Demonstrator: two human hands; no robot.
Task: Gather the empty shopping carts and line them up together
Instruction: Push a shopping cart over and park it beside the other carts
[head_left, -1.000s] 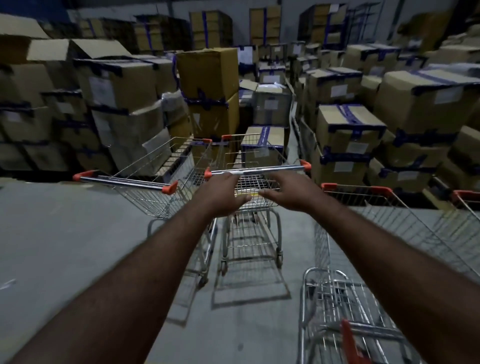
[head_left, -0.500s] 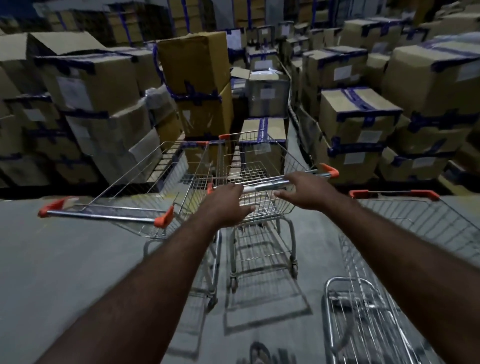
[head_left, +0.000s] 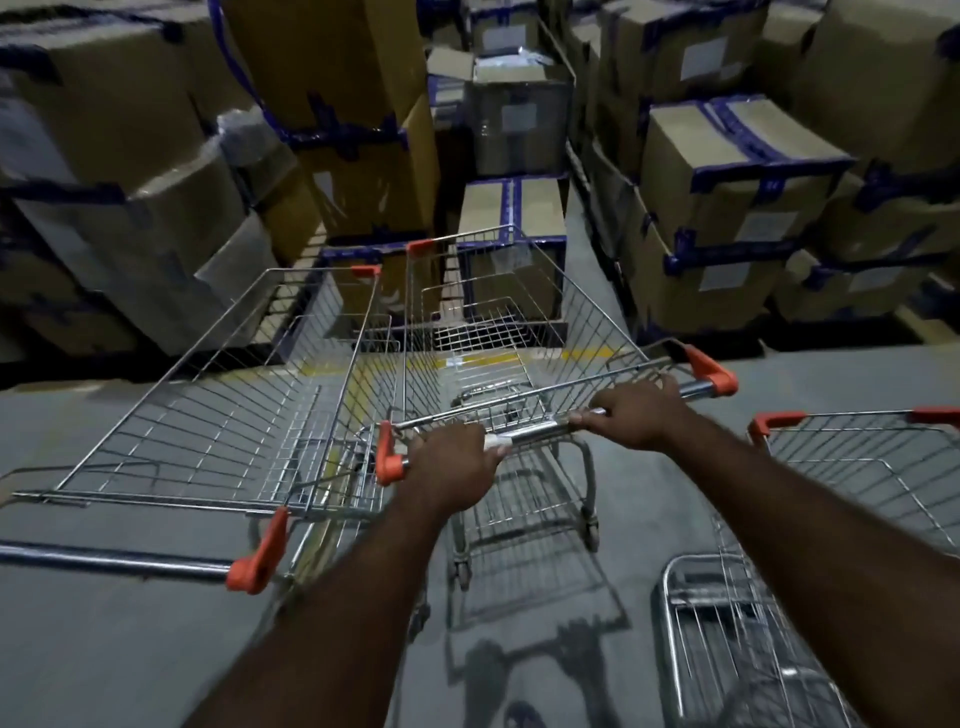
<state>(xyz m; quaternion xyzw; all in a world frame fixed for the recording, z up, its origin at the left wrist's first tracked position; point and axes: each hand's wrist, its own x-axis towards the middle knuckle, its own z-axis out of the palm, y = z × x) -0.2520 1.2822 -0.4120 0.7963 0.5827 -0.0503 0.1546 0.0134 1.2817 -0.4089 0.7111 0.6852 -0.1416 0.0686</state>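
left cart (head_left: 218, 415): handle bar runs off left edge | right cart (head_left: 852, 462): cut by right and bottom edges | box labels (head_left: 767, 226): print too blurred to read | middle cart handle (head_left: 540, 430): partly under left hand (head_left: 447, 462), right hand (head_left: 634, 415)

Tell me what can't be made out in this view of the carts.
- Left cart: its handle runs off the left edge, head view.
- Right cart: cut by the right edge; the right forearm covers part.
- Middle cart, handle gripped by left hand and right hand: front wheels hidden under its basket.
- Box labels: too dim and blurred to read.
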